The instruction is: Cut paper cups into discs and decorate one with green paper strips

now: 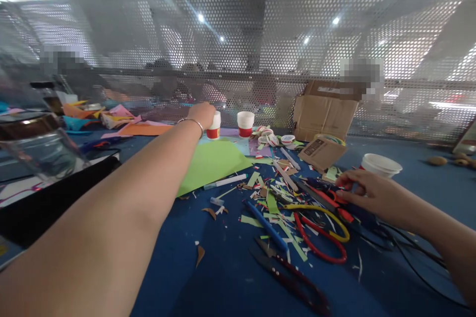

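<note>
My left hand (201,112) reaches far out across the blue table (208,277), fingers wrapped round a white paper cup with a red band (214,128). A thin bangle sits on that wrist. My right hand (366,189) rests low at the right, its fingers curled over a dark tool with red parts (330,198) lying among paper scraps. A second cup with a red band (245,124) stands just right of the held one. A green paper sheet (211,162) lies below the left hand.
Scissors with red and yellow handles (320,230), a blue pen (266,225), a white marker (226,181) and many paper scraps litter the middle. A cardboard box (323,109) and a white cup (380,164) stand at the right. A perforated metal screen (260,49) closes the far side.
</note>
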`<action>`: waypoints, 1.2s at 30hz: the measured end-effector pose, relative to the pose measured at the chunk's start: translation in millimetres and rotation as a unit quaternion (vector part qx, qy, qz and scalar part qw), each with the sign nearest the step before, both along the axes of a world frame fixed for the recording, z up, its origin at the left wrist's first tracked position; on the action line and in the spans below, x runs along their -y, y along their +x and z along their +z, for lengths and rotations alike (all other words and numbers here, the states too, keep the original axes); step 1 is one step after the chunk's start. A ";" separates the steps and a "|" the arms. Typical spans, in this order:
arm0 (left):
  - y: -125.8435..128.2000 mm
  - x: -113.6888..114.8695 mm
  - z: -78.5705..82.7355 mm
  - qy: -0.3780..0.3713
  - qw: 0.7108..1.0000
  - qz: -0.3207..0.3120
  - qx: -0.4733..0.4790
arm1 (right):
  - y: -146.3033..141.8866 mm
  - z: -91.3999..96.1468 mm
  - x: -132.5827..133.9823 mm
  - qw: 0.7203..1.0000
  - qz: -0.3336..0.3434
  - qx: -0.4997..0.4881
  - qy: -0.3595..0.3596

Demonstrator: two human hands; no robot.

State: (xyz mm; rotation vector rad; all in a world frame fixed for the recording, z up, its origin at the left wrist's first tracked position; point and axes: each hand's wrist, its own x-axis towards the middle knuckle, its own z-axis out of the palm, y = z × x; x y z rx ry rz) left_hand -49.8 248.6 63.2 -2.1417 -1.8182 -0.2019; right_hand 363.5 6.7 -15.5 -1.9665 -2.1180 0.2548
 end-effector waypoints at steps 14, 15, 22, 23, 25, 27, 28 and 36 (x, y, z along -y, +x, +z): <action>15.9 46.6 -20.4 0.088 0.993 0.041 0.067 | -1.9 0.5 -1.2 1.000 -0.008 -0.018 0.002; 18.3 53.0 -23.3 0.092 0.993 0.044 0.066 | -0.3 -1.0 -2.6 1.000 -0.011 -0.019 -0.002; 0.1 147.8 -33.6 0.020 0.999 -0.029 -0.012 | -5.6 2.8 -2.4 1.000 -0.021 -0.016 -0.014; -9.2 167.7 -33.9 0.010 0.999 -0.036 -0.025 | -8.0 4.9 -1.6 1.000 -0.020 -0.015 -0.019; -32.5 207.4 -34.5 -0.005 0.998 -0.037 -0.046 | -12.5 8.9 0.2 1.000 -0.015 -0.017 -0.022; -60.7 242.5 -35.9 -0.008 0.998 -0.020 -0.064 | -15.4 11.6 1.8 1.000 -0.013 -0.020 -0.017; -75.7 257.3 -36.8 0.006 0.997 0.005 -0.079 | -16.0 12.2 2.4 1.000 -0.011 -0.021 -0.012; -165.4 306.3 -31.6 0.042 0.977 0.189 -0.090 | -6.0 3.3 0.8 1.000 0.001 -0.021 -0.002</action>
